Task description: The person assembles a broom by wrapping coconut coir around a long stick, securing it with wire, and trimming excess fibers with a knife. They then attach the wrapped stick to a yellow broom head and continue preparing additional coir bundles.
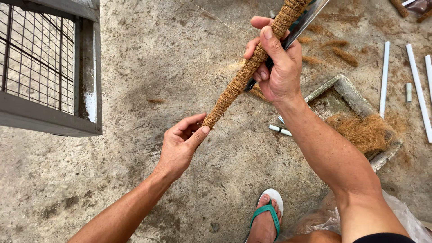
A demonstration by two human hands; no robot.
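Here, a coir-wrapped pole (252, 63) is held slantwise above the concrete floor (171, 54), its lower end toward the person and its upper end running out of the top of the frame. The left hand (180, 145) pinches the lower tip between thumb and fingers. The right hand (276, 65) grips the pole at mid-length, fingers pressed together around it, and clamps a knife (303, 22) alongside. On the floor beneath lie a stone tray (355, 101) holding loose coir (362, 130), white pipes (416, 85) to the right, and a marker (280, 130). A wire-mesh cage (45, 67) stands at left. A sandalled foot (266, 218) shows below.
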